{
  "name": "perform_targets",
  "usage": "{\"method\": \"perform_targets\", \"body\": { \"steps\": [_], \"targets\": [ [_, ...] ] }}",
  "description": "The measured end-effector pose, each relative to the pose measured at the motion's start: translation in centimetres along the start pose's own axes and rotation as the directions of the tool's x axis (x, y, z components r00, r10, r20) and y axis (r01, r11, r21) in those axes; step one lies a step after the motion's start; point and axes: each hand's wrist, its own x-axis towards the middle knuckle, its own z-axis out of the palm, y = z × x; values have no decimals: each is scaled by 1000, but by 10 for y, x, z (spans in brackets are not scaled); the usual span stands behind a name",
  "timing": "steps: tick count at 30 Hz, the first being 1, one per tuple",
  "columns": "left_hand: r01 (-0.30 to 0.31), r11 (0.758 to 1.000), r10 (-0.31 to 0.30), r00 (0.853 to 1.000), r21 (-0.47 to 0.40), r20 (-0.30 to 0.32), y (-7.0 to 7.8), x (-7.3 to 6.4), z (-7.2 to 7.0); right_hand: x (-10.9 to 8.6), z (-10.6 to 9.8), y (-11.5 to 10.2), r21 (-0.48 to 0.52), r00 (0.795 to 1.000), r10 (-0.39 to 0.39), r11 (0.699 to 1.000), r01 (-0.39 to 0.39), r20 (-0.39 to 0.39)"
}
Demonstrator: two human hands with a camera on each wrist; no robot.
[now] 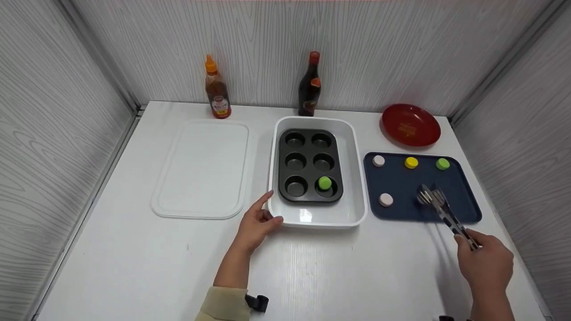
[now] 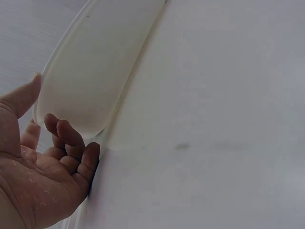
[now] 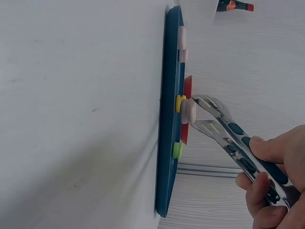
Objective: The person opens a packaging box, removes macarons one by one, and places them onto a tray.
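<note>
My right hand [image 1: 486,261] grips metal tongs [image 1: 446,216] with fork-like ends, which point at the navy tray [image 1: 401,214]. In the right wrist view the tong tips stand apart, right at a pale macaron [image 3: 188,110]; whether they touch it I cannot tell. Other macarons on the tray are pale [image 1: 386,199], yellow [image 1: 411,162] and green [image 1: 442,164]. At the front left corner of a white container [image 1: 321,219], my left hand [image 1: 255,227] rests its thumb and index finger against the walls. Inside is a dark muffin tin [image 1: 310,178], with a green macaron [image 1: 324,183] in its front right cup.
A white lid [image 1: 203,169] lies flat to the left. Along the back stand a sauce bottle [image 1: 217,93] with an orange cap and a dark bottle [image 1: 309,87] with a red cap. A red plate [image 1: 410,125] is behind the tray. Panels border the table.
</note>
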Motion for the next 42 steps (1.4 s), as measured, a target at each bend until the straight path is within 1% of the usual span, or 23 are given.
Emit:
{"method": "perform_targets", "body": {
  "steps": [8,13,17,19,21,23,26,30,33,37,42],
  "targets": [
    [-4,1000,4,1000,-3,-2,1,0,0,-4,2,0,-12,998,49,999,-48,44],
    [4,1000,-4,1000,-19,0,2,0,-1,-5,3,2,-7,998,46,999,-45,50],
    [-8,1000,8,1000,-22,2,2,0,-1,-4,1,1,14,993,90,996,-91,74],
    [-14,1000,14,1000,-20,5,2,0,-1,-4,0,-1,19,991,118,993,-120,69],
    [-14,1000,14,1000,-13,7,2,0,-2,-4,0,-2,34,991,128,991,-130,39],
    [-10,1000,10,1000,-12,7,2,-1,-1,-6,1,-4,49,993,114,992,-114,-4],
    [-9,1000,9,1000,-11,4,2,-1,-1,-6,3,-8,79,996,70,995,-66,-55],
    [-5,1000,5,1000,-6,4,2,-1,0,-7,6,-15,104,995,30,994,-21,-95],
    [9,1000,-9,1000,-1,3,2,-1,0,-7,8,-22,121,992,-3,992,18,-124],
    [16,1000,-16,1000,0,-3,1,-1,0,-6,11,-34,155,982,-85,982,112,-171],
    [6,1000,-6,1000,6,-5,0,-1,1,-1,15,-52,210,962,-166,954,212,-217]
  ]
}}
